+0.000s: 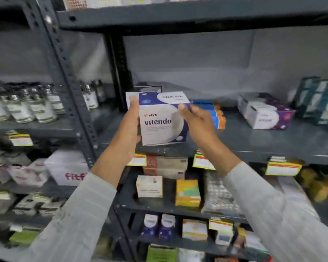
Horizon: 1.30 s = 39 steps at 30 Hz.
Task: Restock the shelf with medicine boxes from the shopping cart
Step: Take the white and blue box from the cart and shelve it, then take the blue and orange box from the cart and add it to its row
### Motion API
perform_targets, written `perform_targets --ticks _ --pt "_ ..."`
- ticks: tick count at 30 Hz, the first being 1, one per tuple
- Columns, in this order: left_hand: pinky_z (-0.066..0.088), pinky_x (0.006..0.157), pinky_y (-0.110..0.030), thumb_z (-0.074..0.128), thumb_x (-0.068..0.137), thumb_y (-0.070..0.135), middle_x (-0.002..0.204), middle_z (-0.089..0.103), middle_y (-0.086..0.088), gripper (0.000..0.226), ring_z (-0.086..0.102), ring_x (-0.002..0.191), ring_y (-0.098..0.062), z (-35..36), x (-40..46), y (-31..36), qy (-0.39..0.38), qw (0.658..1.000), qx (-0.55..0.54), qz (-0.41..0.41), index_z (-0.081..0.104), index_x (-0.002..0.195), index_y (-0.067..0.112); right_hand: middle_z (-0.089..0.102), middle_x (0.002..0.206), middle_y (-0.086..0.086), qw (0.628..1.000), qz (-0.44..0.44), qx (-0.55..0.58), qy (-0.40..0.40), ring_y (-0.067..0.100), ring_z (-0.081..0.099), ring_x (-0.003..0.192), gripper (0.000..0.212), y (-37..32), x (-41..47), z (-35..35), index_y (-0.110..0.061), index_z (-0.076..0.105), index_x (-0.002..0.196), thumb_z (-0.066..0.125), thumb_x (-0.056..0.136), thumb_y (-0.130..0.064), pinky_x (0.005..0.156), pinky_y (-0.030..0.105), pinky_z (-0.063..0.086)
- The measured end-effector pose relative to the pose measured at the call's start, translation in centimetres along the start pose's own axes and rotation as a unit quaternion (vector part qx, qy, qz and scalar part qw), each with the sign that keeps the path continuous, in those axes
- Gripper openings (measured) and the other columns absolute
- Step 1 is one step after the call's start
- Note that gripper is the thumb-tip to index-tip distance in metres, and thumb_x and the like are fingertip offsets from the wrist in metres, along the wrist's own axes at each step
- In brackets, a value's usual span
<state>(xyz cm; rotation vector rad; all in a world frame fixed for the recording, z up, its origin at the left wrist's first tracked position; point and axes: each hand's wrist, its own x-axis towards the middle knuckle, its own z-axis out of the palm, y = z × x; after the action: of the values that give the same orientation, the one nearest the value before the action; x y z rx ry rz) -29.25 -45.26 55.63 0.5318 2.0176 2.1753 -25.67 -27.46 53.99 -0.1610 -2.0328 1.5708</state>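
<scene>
Holding item: one white-and-purple medicine box (162, 121), front panel reading "vitendo", upright at the front edge of the middle shelf (263, 146), towards its left end by the dark slotted upright (119, 72). Left hand (130, 127) grips the box's left side, fingers wrapped to its back. Right hand (196, 120) touches the upper right edge with fingertips, otherwise loosely spread; likely steadying and squaring the box before it slides back. A second similar box (140, 91) stands directly behind, suggesting a row being filled. Neighbours: blue-and-orange cartons (217, 116) just right; white-and-purple boxes (263, 114) farther right. Surface: dark grey metal shelving, yellow price labels (282, 168) along front edges. Room: pale wall behind. Shopping cart not visible.
</scene>
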Motion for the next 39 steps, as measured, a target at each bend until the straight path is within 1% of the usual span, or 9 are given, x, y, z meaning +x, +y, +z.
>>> perform_targets --ticks 6,10,14,17,22,25,33,36,39 --pt "0.05 0.079 -0.032 0.015 0.095 0.077 0.111 0.078 0.013 0.07 0.074 0.091 0.0 -4.8 4.3 -1.4 0.052 0.998 -0.03 -0.035 0.069 0.12 0.042 0.079 0.093 -0.009 0.983 0.112 0.108 -0.101 0.012 0.076 0.089 0.045 0.7 3.9 6.5 -0.029 0.069 0.099 0.039 0.1 -0.061 0.083 0.032 0.059" --pt "0.056 0.078 -0.034 0.013 0.096 0.077 0.11 0.078 0.011 0.07 0.075 0.093 -0.005 -5.9 5.7 -2.1 0.063 0.995 -0.053 -0.056 0.07 0.116 0.04 0.076 0.086 -0.011 0.977 0.116 0.148 -0.103 0.004 0.075 0.071 0.043 0.7 4.6 8.5 -0.029 0.066 0.099 0.034 0.103 -0.057 0.057 0.018 0.056" --pt "0.054 0.072 -0.03 0.014 0.098 0.074 0.102 0.079 0.016 0.064 0.072 0.099 -0.007 -5.9 5.4 -2.4 0.073 0.995 -0.051 -0.053 0.069 0.112 0.045 0.076 0.104 -0.006 0.98 0.104 0.132 -0.103 0.011 0.074 0.094 0.045 0.8 4.4 9.0 -0.025 0.066 0.117 0.036 0.103 -0.055 0.073 0.023 0.058" --pt "0.046 0.067 -0.022 0.026 0.104 0.062 0.086 0.07 0.021 0.039 0.066 0.084 0.003 -4.9 4.1 -2.7 0.169 0.983 -0.071 -0.022 0.06 0.097 0.043 0.067 0.129 -0.006 0.989 0.073 0.092 -0.084 0.013 0.066 0.114 0.053 2.1 3.5 7.8 -0.021 0.055 0.141 0.046 0.101 -0.054 0.084 0.022 0.055" --pt "0.055 0.08 -0.022 0.054 0.102 0.026 0.114 0.072 0.003 0.023 0.069 0.105 -0.006 -0.3 0.8 -6.5 0.308 0.943 -0.052 0.117 0.067 0.119 0.02 0.066 0.131 -0.006 0.999 -0.024 0.04 -0.009 0.005 0.063 0.115 0.037 4.8 -1.0 1.6 -0.021 0.059 0.137 0.061 0.1 -0.022 0.087 0.016 0.055" --pt "0.054 0.096 -0.036 0.056 0.101 0.024 0.123 0.071 -0.005 0.03 0.066 0.114 -0.02 5.3 -2.7 -9.8 0.257 0.953 -0.018 0.16 0.066 0.126 0.014 0.074 0.117 -0.007 0.998 -0.033 0.051 0.012 0.01 0.07 0.105 0.03 7.7 -4.4 -3.6 -0.025 0.069 0.123 0.063 0.096 -0.015 0.096 0.041 0.058" --pt "0.055 0.086 -0.035 0.059 0.099 0.035 0.108 0.076 -0.003 0.02 0.071 0.101 -0.019 25.7 -13.0 -24.7 -0.032 0.995 0.085 0.035 0.071 0.115 0.032 0.078 0.092 0.002 0.987 0.117 -0.027 0.104 0.031 0.073 0.085 0.019 20.9 -18.3 -24.5 -0.03 0.076 0.103 0.067 0.091 -0.018 0.081 0.058 0.059" --pt "0.05 0.081 -0.017 0.059 0.101 0.026 0.107 0.075 0.004 0.022 0.069 0.098 -0.001 32.5 -17.0 -30.9 -0.173 0.972 0.16 -0.02 0.069 0.12 0.025 0.077 0.088 -0.003 0.964 0.222 -0.105 0.106 0.025 0.074 0.08 0.028 27.2 -23.9 -32.7 -0.024 0.077 0.095 0.065 0.088 0.0 0.08 0.054 0.06" --pt "0.05 0.092 -0.021 0.051 0.101 0.032 0.124 0.073 0.002 0.034 0.066 0.114 -0.009 37.4 -20.6 -37.6 -0.341 0.889 0.304 -0.021 0.065 0.131 0.024 0.076 0.087 -0.007 0.93 0.309 -0.173 0.097 0.017 0.071 0.079 0.018 32.5 -29.0 -39.1 -0.029 0.077 0.094 0.067 0.081 -0.022 0.079 0.042 0.059"
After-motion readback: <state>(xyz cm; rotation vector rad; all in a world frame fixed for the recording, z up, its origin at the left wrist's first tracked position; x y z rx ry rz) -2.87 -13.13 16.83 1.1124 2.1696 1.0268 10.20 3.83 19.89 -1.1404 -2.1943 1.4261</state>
